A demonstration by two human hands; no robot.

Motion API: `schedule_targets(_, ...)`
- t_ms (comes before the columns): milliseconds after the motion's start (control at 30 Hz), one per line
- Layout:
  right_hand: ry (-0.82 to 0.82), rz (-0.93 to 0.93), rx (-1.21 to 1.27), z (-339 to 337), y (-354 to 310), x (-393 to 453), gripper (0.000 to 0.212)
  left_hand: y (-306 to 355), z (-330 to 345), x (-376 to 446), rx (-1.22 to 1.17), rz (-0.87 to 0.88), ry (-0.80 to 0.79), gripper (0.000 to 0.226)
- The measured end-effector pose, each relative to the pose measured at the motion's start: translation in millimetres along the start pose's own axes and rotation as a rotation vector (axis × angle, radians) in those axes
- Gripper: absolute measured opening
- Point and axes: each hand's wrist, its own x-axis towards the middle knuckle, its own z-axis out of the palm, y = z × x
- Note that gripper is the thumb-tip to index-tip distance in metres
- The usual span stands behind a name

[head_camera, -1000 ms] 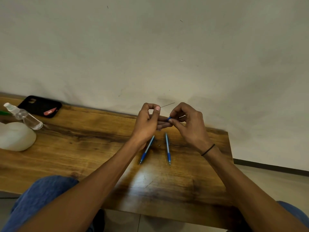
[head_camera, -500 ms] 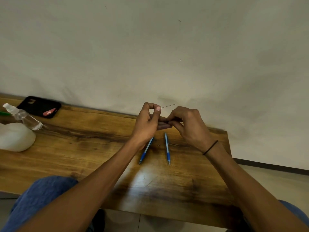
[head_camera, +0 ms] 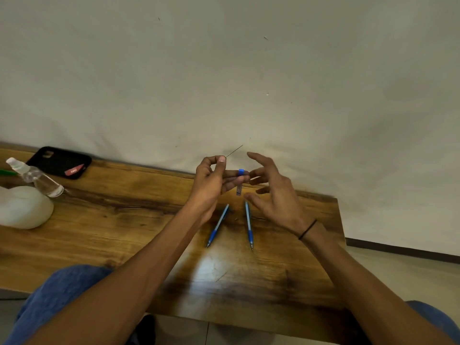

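Note:
My left hand is raised above the wooden table. Its thumb and forefinger pinch a thin dark pencil lead that points up and to the right. Its lower fingers hold a small lead tube with a blue cap, hanging downward. My right hand is just right of the tube with its fingers spread and holds nothing. Two blue mechanical pencils lie on the table beneath my hands, tips toward me.
At the far left of the table stand a clear spray bottle and a white rounded object. A black phone lies against the wall. The table's right end is close to my right wrist.
My right hand has let go of the tube's blue cap end and drawn back to the right with fingers spread. The tube now hangs from my left hand's fingers.

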Motion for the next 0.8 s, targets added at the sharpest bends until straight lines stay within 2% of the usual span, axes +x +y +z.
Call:
schedule_targets(200, -0.005, -0.067, -0.042, 23, -1, -9, 0.092, 1, 0, 1, -0.064, -0.027, 0.011, 0.017)
schedule_targets(400, -0.002, -0.052, -0.073, 31, -2, -11, 0.098, 2, 1, 1, -0.119, -0.044, 0.023, 0.01)
schedule_targets(600, 0.028, -0.085, -0.203, 31, -6, -12, 0.09, 2, 3, 1, -0.134, -0.062, 0.017, 0.011)
schedule_targets(800, 0.028, -0.075, -0.161, 29, -7, -14, 0.089, 2, 4, 0, -0.122, -0.068, 0.021, 0.011)
